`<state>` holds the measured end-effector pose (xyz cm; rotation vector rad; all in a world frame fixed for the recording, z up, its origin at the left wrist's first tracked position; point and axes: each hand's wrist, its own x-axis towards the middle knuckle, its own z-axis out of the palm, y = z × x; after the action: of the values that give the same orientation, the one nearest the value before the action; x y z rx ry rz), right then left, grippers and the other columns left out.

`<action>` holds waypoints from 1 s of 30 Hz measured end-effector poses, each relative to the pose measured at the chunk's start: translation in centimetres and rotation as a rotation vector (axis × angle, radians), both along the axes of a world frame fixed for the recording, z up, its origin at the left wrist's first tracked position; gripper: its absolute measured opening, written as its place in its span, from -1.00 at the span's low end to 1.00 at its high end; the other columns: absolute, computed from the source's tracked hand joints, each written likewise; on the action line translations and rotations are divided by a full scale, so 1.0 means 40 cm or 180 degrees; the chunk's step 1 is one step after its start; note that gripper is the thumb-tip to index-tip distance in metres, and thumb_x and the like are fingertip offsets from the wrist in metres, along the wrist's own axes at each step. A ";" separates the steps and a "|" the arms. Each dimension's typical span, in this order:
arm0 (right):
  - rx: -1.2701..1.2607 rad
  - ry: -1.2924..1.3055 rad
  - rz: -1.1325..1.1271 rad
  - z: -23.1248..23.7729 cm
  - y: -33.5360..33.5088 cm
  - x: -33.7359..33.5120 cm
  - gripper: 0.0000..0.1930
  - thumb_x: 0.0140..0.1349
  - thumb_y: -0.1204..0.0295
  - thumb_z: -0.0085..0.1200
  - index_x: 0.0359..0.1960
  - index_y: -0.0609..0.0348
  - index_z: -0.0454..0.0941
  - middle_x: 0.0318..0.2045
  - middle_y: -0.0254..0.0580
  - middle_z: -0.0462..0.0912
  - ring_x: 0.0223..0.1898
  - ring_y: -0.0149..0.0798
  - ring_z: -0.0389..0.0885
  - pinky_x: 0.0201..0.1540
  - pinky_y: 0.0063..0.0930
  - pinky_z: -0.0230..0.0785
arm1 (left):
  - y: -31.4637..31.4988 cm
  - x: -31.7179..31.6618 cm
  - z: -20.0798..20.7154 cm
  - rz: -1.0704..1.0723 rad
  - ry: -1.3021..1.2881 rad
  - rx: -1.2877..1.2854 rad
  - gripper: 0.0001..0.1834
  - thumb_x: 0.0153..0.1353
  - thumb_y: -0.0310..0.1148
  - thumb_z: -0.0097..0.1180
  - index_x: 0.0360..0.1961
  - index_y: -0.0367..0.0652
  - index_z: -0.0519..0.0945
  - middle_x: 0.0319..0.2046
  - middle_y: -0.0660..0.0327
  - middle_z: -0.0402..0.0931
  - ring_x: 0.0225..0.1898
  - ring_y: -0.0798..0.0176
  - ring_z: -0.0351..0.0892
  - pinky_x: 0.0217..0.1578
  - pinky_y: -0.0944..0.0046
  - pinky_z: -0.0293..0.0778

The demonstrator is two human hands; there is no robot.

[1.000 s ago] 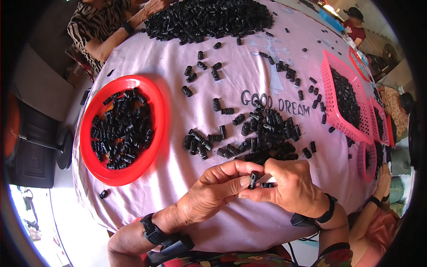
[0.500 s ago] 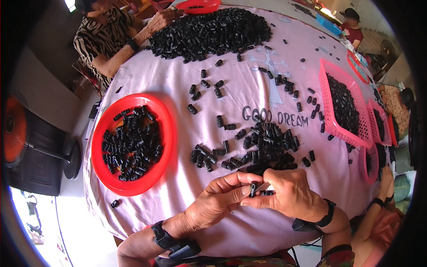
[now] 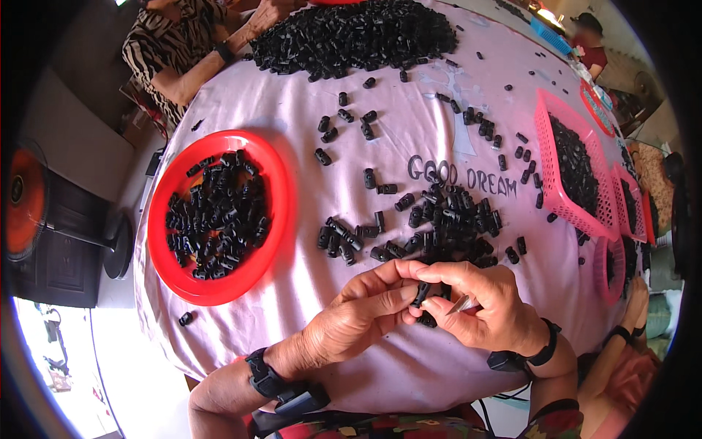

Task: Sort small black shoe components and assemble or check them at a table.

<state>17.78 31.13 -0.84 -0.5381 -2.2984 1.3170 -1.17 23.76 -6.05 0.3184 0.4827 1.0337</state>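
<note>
My left hand [image 3: 365,304] pinches a small black plastic piece [image 3: 420,294] between thumb and fingertips. My right hand [image 3: 482,304] meets it from the other side, its fingertips at the same piece. Tucked in the right hand's fingers is a thin, pale, pointed tool [image 3: 461,304], mostly hidden. Another black piece [image 3: 427,320] shows just below the fingertips; whether it is held or lies on the cloth I cannot tell. Just beyond my hands is a loose heap of similar black pieces [image 3: 453,216].
A red round tray [image 3: 285,241] of black pieces stands left. A big black pile [image 3: 358,36] lies at the far side by a person in a striped shirt [image 3: 164,62]. Pink baskets [image 3: 545,157] stand right, near another person's arm [image 3: 630,314]. A fan [image 3: 29,197] is far left.
My right fingers have shifted over the piece, with the thumb now below it. The pointed tool has swung away from the piece toward my right palm. The view has tilted slightly.
</note>
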 end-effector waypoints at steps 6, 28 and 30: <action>-0.0045 0.0004 -0.0204 -0.011 -0.003 0.007 -0.68 0.14 0.64 0.10 -0.04 0.32 0.45 -0.22 -0.07 0.65 -0.28 -0.30 0.71 -0.29 -0.54 0.58 | -0.006 0.003 -0.005 0.0004 -0.0008 -0.0024 -0.66 0.35 -0.34 -0.01 0.10 -0.20 0.38 -0.15 0.32 0.46 -0.19 0.46 0.42 -0.04 0.41 0.37; 0.1759 0.0346 -0.0503 -0.036 -0.006 -0.008 -0.62 -0.01 0.53 0.29 -0.09 0.16 0.57 -0.68 -0.34 0.54 -0.66 -0.39 0.57 -0.65 -0.54 0.39 | -0.013 -0.001 -0.006 0.0289 0.0485 0.0300 -0.72 0.36 -0.22 -0.01 -0.07 -0.19 0.54 -0.31 0.36 0.51 -0.28 0.50 0.41 -0.14 0.45 0.38; 0.2053 0.0289 -0.0573 -0.037 -0.004 -0.002 -0.59 -0.04 0.51 0.31 -0.08 0.13 0.58 -0.72 -0.38 0.47 -0.72 -0.41 0.47 -0.69 -0.53 0.32 | -0.010 0.004 -0.003 0.0263 0.0492 0.0290 -0.72 0.36 -0.25 -0.01 -0.05 -0.19 0.53 -0.29 0.36 0.52 -0.27 0.50 0.41 -0.13 0.44 0.38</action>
<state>17.69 30.97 -2.32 -0.4323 -2.3535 0.4556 -1.01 23.38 -6.16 0.4650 0.5929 1.1184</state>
